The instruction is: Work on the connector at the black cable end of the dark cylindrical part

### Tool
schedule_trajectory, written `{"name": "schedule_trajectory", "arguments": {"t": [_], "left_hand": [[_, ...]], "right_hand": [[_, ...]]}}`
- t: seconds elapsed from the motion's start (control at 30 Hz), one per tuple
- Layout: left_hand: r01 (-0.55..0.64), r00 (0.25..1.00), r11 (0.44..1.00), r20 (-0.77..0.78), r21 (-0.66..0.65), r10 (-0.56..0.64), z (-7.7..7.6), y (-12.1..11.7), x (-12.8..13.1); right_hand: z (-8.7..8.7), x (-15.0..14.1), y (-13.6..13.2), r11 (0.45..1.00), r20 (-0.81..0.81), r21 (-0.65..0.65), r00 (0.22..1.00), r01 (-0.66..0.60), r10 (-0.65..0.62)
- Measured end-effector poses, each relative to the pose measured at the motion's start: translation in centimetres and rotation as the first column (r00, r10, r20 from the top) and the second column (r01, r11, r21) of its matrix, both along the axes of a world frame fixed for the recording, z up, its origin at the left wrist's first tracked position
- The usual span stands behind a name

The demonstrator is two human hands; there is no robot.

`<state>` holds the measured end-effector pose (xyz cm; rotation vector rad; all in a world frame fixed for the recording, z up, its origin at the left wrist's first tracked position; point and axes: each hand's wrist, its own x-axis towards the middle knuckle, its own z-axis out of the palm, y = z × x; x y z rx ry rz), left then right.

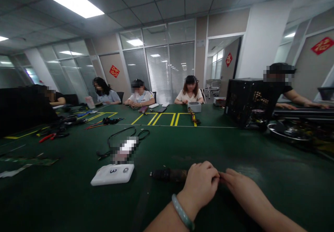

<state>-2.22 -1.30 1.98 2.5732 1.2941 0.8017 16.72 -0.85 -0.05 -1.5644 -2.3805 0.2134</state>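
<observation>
A dark, cylindrical power tool [167, 175], which looks like an electric screwdriver, lies on the green table with its short tip toward the left. Its right end disappears behind my left hand [202, 181], which wears a pale green bangle [182, 211]. The left fingers are curled and closed. My right hand [241, 185] reaches in from the right, fingers pressed together, and its fingertips meet the left ones. Anything pinched between the fingertips is too hidden to name. To the left of the tool lies a white power bank [113, 174] marked with a 3.
Behind the power bank is a blurred phone-like object [125, 150] with a black cable [121, 132]. Red-handled pliers [48, 137], wires and a circuit board [31, 160] lie left. A black computer case [250, 103] stands right. Several people sit around the table.
</observation>
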Motion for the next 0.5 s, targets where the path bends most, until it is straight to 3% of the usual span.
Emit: {"name": "schedule_trajectory", "arguments": {"t": [0.33, 0.43, 0.5], "left_hand": [[0.014, 0.997, 1.000, -0.077, 0.009, -0.013, 0.2, -0.1, -0.1], [0.069, 0.997, 0.997, -0.043, 0.031, -0.067, 0.5, -0.5, 0.0], [0.087, 0.996, 0.995, 0.002, 0.050, -0.088, 0.9, -0.6, 0.0]], "right_hand": [[1.1, -0.8, -1.3, 0.989, 0.266, 0.116, 0.962, -0.090, 0.056], [0.9, 0.7, -2.3, 0.992, 0.269, 0.106, 0.963, -0.061, 0.030], [0.7, 3.3, -3.3, 0.996, 0.217, 0.087, 0.976, 0.004, -0.023]]}}
